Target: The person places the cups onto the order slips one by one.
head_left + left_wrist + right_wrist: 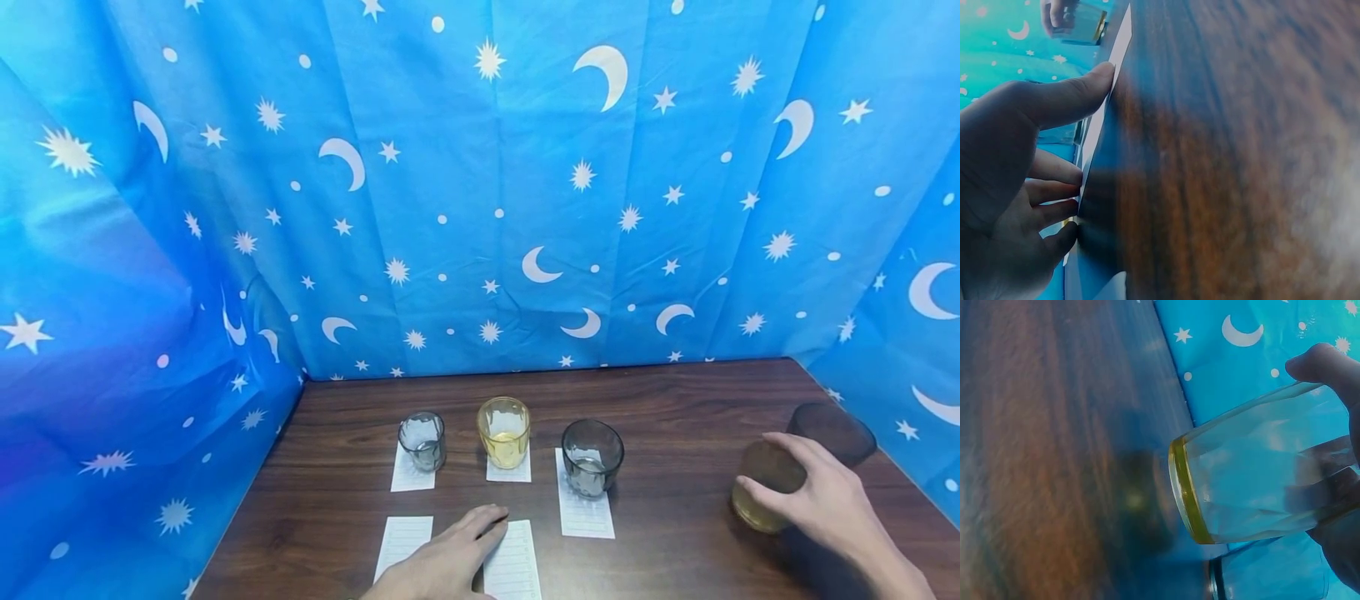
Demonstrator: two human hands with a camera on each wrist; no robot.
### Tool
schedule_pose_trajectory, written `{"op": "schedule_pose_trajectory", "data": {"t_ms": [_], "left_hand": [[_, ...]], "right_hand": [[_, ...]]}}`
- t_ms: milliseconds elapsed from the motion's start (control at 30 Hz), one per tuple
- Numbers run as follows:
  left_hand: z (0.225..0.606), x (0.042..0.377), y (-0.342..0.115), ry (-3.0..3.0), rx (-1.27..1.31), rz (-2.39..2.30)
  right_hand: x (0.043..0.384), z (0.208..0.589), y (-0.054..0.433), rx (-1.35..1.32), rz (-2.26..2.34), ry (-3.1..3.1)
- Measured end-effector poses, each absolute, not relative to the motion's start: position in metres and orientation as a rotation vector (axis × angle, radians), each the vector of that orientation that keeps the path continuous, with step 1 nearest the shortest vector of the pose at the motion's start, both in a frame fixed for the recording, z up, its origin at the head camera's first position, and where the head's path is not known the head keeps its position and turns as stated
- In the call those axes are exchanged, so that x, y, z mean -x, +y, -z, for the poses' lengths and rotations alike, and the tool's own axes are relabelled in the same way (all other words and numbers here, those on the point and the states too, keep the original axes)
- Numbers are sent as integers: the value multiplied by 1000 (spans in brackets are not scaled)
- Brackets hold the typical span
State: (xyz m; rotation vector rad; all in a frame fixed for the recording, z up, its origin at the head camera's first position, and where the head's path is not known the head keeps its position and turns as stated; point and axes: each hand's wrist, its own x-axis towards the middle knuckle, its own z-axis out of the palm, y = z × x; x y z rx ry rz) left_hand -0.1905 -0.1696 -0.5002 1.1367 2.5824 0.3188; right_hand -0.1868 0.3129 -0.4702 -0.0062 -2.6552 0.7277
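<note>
At the right side of the table, my right hand (828, 504) holds a yellow-tinted glass (756, 510) near its rim, thumb on one side and fingers on the other. The right wrist view shows the clear wall and thick yellow base of this glass (1254, 469), upright and close over the tabletop. Just beyond it stands a large dark grey glass (843, 429), partly behind the hand. My left hand (450, 554) rests at the front middle, fingers spread and relaxed, with fingertips at the edge of a lined white paper slip (513, 562). It grips nothing.
A small grey glass (422, 437), a yellow glass (504, 429) and a dark grey glass (592, 454) stand in a row, each on a paper slip. Another slip (405, 533) lies left of my left hand. A blue star-patterned curtain (465, 167) encloses the wooden table (667, 542).
</note>
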Motion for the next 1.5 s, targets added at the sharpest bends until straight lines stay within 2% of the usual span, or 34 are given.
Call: {"op": "schedule_pose_trajectory", "data": {"t_ms": [433, 1500], "left_hand": [[500, 191, -170, 2572, -1147, -343], [498, 190, -170, 2595, -1146, -313]], "right_hand": [[197, 455, 300, -144, -709, -2557], [209, 410, 273, -326, -727, -2508]]}}
